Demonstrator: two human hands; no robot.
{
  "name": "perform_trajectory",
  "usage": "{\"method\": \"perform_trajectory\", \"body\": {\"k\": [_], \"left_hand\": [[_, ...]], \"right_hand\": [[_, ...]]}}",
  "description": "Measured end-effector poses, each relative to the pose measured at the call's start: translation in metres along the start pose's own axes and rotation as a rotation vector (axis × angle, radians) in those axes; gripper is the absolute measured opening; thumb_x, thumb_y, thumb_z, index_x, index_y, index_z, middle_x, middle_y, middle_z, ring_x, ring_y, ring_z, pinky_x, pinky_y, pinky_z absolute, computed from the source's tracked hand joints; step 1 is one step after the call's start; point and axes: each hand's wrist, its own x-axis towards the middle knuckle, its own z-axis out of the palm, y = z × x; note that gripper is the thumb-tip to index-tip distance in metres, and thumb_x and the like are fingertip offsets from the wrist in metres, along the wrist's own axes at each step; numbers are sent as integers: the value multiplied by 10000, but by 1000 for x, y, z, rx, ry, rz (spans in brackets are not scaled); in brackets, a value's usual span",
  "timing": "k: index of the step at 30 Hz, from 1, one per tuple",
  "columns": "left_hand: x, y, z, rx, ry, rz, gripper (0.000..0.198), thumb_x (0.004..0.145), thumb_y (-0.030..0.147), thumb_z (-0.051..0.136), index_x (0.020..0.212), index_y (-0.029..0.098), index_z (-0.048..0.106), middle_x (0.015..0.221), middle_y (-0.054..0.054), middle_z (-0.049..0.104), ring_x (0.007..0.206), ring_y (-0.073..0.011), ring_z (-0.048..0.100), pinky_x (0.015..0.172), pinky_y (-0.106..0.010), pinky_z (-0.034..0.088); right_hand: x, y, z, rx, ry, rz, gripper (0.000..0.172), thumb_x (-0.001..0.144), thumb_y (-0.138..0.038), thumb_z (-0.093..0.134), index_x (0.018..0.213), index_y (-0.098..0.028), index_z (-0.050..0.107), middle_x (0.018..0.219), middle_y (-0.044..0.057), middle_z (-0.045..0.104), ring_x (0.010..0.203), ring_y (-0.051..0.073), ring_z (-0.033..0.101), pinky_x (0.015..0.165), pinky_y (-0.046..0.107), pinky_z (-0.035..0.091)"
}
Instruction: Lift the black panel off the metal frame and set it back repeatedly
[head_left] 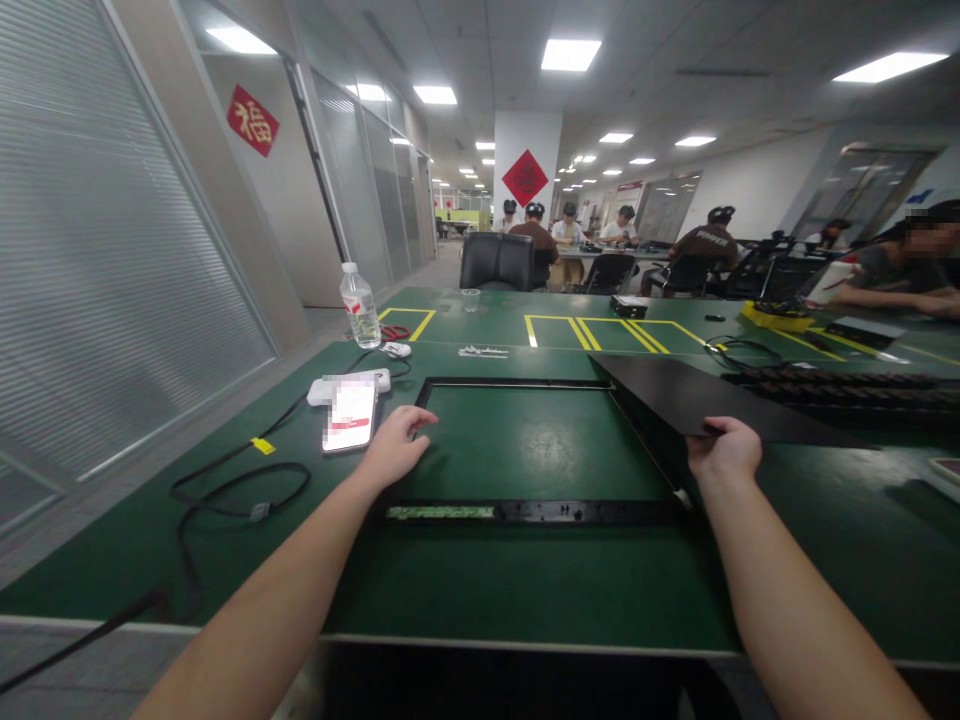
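Observation:
A thin black rectangular frame (pixel 525 512) lies flat on the green table (pixel 525 590), with a green circuit strip along its near edge. My left hand (pixel 394 447) rests on the frame's left side, fingers curled loosely against it. My right hand (pixel 724 450) grips the near edge of a flat black panel (pixel 675 395), which is raised above the frame's right side and tilted.
A phone (pixel 349 415) on a white block lies left of the frame, beside black cables (pixel 225 480). A water bottle (pixel 360 305), a plastic cup (pixel 470 299) and red scissors stand further back. A black ridged tray (pixel 855 390) sits to the right. Several people sit at far tables.

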Motion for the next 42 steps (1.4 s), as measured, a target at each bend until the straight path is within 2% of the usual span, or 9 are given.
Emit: {"method": "perform_trajectory", "body": {"k": [3, 5, 14, 26, 33, 42], "left_hand": [[-2, 1, 2, 50, -53, 43, 326, 656, 219, 589, 952, 224, 725, 1086, -87, 656, 1030, -292, 643, 991, -449, 507], [-3, 1, 2, 64, -67, 57, 301, 678, 233, 601, 952, 229, 727, 1096, -89, 657, 1068, -303, 637, 1020, -457, 489], [-4, -3, 5, 117, -92, 101, 250, 734, 268, 628, 957, 217, 727, 1161, -117, 619, 1138, -320, 621, 1074, -475, 455], [-2, -10, 7, 142, -115, 172, 239, 754, 334, 649, 952, 227, 729, 1144, -124, 613, 1151, -334, 602, 1083, -496, 449], [-3, -10, 7, 146, -130, 166, 237, 779, 331, 628, 962, 219, 728, 1152, -125, 618, 1159, -328, 604, 1081, -493, 447], [-3, -9, 7, 139, -146, 164, 242, 778, 330, 633, 970, 219, 729, 1155, -124, 629, 1160, -323, 604, 1077, -476, 453]], "right_hand": [[-1, 1, 3, -41, 142, -6, 273, 591, -31, 546, 741, -218, 416, 722, -42, 525, 572, 102, 576, 468, 200, 542], [-2, 1, 3, -57, 176, 7, 253, 596, -29, 532, 741, -212, 434, 730, -35, 533, 584, 105, 588, 481, 205, 553], [1, 5, 1, -88, 184, 38, 245, 581, -6, 510, 729, -192, 450, 728, -32, 567, 593, 104, 619, 520, 204, 577], [15, 10, -10, -169, 141, 82, 249, 589, -23, 528, 738, -204, 446, 683, -39, 585, 554, 125, 617, 477, 240, 576], [6, 8, -5, -158, 202, 151, 260, 591, 10, 513, 744, -198, 485, 678, -30, 588, 555, 119, 616, 484, 231, 577], [0, 5, -1, -168, 219, 191, 261, 614, 30, 482, 756, -185, 518, 681, -15, 617, 576, 131, 639, 487, 236, 595]]}}
